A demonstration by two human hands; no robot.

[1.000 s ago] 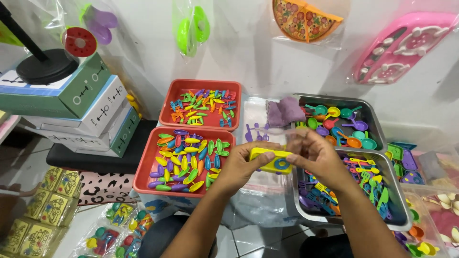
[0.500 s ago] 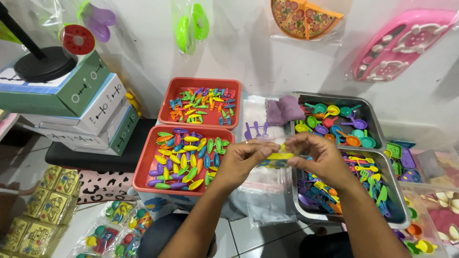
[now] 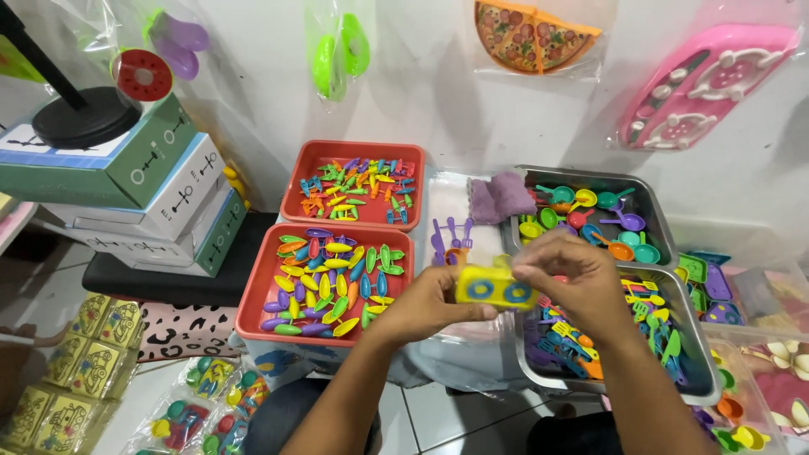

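Head view, one moment.

Near edge: both forearms enter from below. Clear packets of small coloured toys lie on the tiled floor at lower left, partly cut off by the frame edge; their contents are too small to tell apart.

Hands: left hand and right hand meet at centre over the surface. Both are clenched on one yellow toy block with blue rings. The left grip has its fingertips on the block's left end; the right grip pinches the right end from above. The right fingers hide the block's far edge. A clear film seems to surround it, hard to make out.

Containers, mid-range:
- Near red tray, just left of the left hand: leaf-shaped pieces, mixed colours, loose.
- Near steel tray, under the right forearm: small forks and utensils, partly hidden by the arm.
- Right edge: clear tubs with more pieces, cut off.

Farther:
- Far red tray: smaller mixed pieces, kind unclear.
- Far steel tray: toy ladles and spoons; a purple cloth sits just beside its left end.
- Stacked boxes at left.

Wall: bagged toys hang there, among them a toy pizza and a pink tray.
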